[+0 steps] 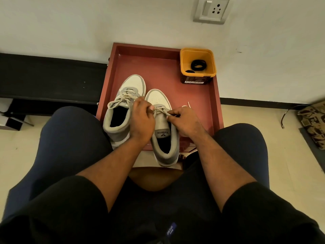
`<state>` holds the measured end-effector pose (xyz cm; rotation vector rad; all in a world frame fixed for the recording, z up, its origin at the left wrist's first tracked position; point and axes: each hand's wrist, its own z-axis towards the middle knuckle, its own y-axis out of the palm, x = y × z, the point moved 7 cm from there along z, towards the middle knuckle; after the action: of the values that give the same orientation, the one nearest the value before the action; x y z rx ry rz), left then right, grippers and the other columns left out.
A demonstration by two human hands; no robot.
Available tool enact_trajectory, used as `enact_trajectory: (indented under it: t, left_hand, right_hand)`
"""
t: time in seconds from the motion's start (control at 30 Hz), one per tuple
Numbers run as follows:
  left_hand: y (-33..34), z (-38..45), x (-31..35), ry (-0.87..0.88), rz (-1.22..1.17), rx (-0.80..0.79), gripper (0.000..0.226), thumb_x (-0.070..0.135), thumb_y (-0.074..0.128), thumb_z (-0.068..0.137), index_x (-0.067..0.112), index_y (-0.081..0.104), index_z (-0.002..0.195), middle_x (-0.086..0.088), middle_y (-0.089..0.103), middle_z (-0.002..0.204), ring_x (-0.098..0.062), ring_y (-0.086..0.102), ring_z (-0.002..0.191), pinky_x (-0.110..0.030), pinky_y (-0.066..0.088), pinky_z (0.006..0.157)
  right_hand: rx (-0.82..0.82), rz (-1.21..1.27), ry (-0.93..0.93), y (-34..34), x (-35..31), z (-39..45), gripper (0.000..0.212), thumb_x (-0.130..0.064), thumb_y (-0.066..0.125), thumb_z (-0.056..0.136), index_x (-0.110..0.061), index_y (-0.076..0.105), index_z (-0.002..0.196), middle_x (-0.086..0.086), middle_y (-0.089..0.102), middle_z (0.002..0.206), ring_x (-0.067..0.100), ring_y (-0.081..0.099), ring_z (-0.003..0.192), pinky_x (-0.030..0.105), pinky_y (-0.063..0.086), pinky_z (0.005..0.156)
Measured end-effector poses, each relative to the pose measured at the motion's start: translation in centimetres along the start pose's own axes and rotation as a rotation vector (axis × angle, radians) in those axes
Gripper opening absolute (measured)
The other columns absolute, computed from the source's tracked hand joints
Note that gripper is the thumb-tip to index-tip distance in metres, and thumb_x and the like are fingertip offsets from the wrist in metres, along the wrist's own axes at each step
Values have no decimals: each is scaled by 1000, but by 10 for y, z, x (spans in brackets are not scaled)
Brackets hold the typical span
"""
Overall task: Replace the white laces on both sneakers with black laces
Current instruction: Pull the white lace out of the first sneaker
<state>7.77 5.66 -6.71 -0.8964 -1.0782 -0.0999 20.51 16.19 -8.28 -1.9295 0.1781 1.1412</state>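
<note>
Two grey-and-white sneakers stand side by side on a reddish-brown tray [158, 55], toes pointing away from me. The left sneaker [121, 106] is laced and tied with a white lace [115, 101]. The right sneaker [164, 131] has a loosened white lace [161, 110] across its tongue. My left hand [141, 120] pinches that lace over the tongue. My right hand [186, 120] pinches the same lace a little to the right and holds it taut. A white lace end [188, 103] pokes out behind my right hand. Black laces [198, 65] lie coiled in a yellow tub [197, 65].
The yellow tub stands at the tray's back right corner. A wall with a socket plate [212, 10] rises behind the tray. My knees flank the tray. A black cable [285, 114] and a patterned mat [314, 120] lie on the floor at right.
</note>
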Motion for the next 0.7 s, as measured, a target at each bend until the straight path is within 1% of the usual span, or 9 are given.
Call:
enact_trajectory:
  t: [0.1,0.17,0.27,0.37,0.47,0.53,0.6,0.67,0.7]
  left_hand:
    - [-9,3,11,42,3,27,20,9,54,94,7,55,114,-14,32,149,-18,41,128,-19,40,89]
    - [9,4,23,243,265,-180,39,17,57,92,15,49,130,-12,21,156,-27,31,138,-35,40,102]
    - [29,0,22,333,538,-378,29,26,53,96,17,61,122,-10,23,158,-34,19,145,-46,22,115]
    - [23,1,17,311,349,-254,18,16,59,93,7,71,102,-12,42,147,-30,36,136,-38,32,110]
    - [5,3,15,178,-8,-37,9,3,57,91,1,66,90,-15,49,133,-14,47,117,-7,35,96]
    - [-10,2,12,64,-138,137,8,-2,54,91,-3,62,90,-21,49,125,-6,46,108,2,33,87]
    - [-20,3,11,31,-144,212,9,-3,52,92,-4,60,95,-24,47,125,-7,44,109,3,32,86]
    - [-12,6,21,157,-6,64,15,3,52,92,1,59,105,-21,41,139,-18,42,123,-8,34,99]
    - [0,5,27,249,157,-74,20,10,54,92,8,60,111,-18,35,147,-26,37,133,-24,36,107]
  right_hand:
    - [-2,-5,-5,-2,0,-1,24,-17,63,89,-15,74,110,-5,73,98,0,62,81,5,44,69]
    - [-3,-12,-20,-3,-1,0,22,-19,63,89,-16,75,108,-4,74,94,0,64,78,5,44,65]
    - [-11,27,-19,-2,0,0,20,-19,64,89,-15,76,105,-3,75,94,-1,65,78,9,46,68]
    - [-10,7,-18,-3,-1,-2,20,-17,64,89,-15,76,104,-4,74,89,-5,61,69,4,42,60]
    - [-14,21,16,-4,1,-3,16,-19,65,88,-17,78,98,-4,73,80,2,62,66,12,45,60]
    - [-26,22,40,-4,2,-3,15,-22,66,88,-19,78,97,-8,72,78,-1,61,63,10,43,56]
    - [-30,19,41,-4,2,-3,15,-23,65,88,-21,77,97,-11,70,77,-6,57,58,5,39,51]
    - [-34,-14,24,-6,1,-2,14,-24,64,89,-22,78,93,-7,70,74,-2,56,57,10,39,51]
    - [-38,-41,10,-6,0,-1,15,-26,64,89,-21,78,91,-3,70,73,2,57,58,15,40,50]
